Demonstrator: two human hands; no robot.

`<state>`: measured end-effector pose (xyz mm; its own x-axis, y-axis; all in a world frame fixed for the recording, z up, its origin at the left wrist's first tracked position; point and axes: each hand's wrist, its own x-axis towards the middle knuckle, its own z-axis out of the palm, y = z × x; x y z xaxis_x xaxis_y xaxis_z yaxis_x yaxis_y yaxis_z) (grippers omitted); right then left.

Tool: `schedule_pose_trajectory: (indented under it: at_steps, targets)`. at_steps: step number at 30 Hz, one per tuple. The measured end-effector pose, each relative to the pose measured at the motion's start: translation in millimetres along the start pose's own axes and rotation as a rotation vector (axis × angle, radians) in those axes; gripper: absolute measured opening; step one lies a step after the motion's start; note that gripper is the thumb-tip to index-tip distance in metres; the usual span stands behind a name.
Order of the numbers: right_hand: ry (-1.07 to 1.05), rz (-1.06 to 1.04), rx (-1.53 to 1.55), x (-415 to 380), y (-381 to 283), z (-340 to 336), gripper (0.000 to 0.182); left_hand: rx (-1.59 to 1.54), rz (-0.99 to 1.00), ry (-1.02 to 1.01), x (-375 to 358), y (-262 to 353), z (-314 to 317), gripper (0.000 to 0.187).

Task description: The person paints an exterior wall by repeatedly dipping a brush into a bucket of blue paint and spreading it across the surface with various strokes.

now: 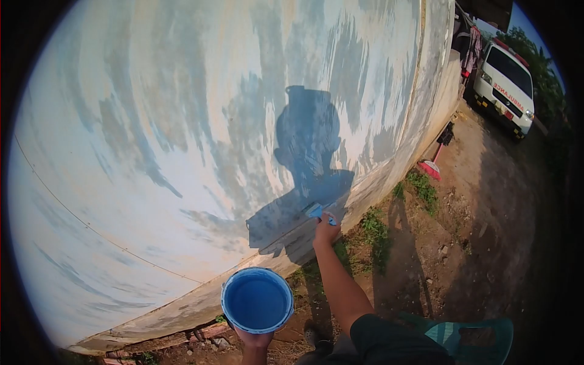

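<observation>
My right hand is closed round the blue handle of a paintbrush. The bristles are right at the lower part of a wall streaked with pale blue, white and grey. Below and to the left, my left hand holds up a blue bucket from underneath. Looking down into the bucket, I see blue inside. Its bottom and most of my left fingers are hidden. The shadow of a head and shoulders falls on the wall above the brush.
Dirt ground with stones and weeds runs along the wall's base. A green plastic chair stands at lower right, beside my arm. Farther off are a red broom and a parked white ambulance. Clothes hang near the wall's corner.
</observation>
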<state>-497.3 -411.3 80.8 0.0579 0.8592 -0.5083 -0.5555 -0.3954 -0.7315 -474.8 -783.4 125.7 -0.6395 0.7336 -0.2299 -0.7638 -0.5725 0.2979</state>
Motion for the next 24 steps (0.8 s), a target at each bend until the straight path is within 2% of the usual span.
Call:
schedule_pose_trajectory:
  at_steps: [2, 4, 6, 7, 9, 10, 13, 17, 18, 20, 24]
  targets:
    - [-0.005, -0.058, 0.037, -24.7, -35.3, 35.7, 0.021, -0.024, -0.006, 0.013, 4.0, 0.4, 1.7, 0.074]
    - [-0.159, -0.104, 0.008, -62.3, -93.2, 66.6, 0.023, -0.044, -0.015, 0.019, 8.8, -0.3, 4.3, 0.076]
    - [-0.372, -0.176, 0.201, -88.8, -140.5, 86.3, 0.023, -0.064, -0.015, 0.027, 13.9, -2.0, 6.9, 0.078]
    - [-0.377, -0.181, 0.204, -103.8, -160.4, 92.0, 0.023, -0.073, -0.013, 0.034, 16.6, -3.1, 8.1, 0.079]
    - [-0.595, -0.363, 0.399, -120.6, -186.9, 99.5, 0.024, -0.086, -0.009, -0.004, 24.7, -8.1, 10.3, 0.078]
    - [-0.596, -0.359, 0.399, -112.7, -183.0, 99.8, 0.024, -0.095, -0.006, -0.030, 27.9, -10.4, 9.8, 0.078]
    - [-0.549, -0.350, 0.370, -67.8, -144.0, 82.2, 0.023, -0.075, 0.008, -0.006, 35.3, -16.6, 6.4, 0.078]
    - [-0.149, -0.126, 0.214, -5.0, -77.5, 22.3, 0.024, -0.050, 0.047, 0.049, 38.2, -31.6, 0.4, 0.078]
    - [-0.144, -0.116, 0.202, 7.4, -62.2, 8.0, 0.024, -0.046, 0.053, 0.065, 37.4, -38.3, -1.1, 0.078]
    - [0.069, -0.012, 0.048, 34.6, -35.0, -11.0, 0.023, -0.030, 0.059, 0.086, 39.8, -48.1, -2.4, 0.079]
    - [0.133, 0.019, 0.076, 76.1, -13.6, -6.1, 0.025, 0.006, 0.099, 0.116, 44.6, -60.2, -1.6, 0.079]
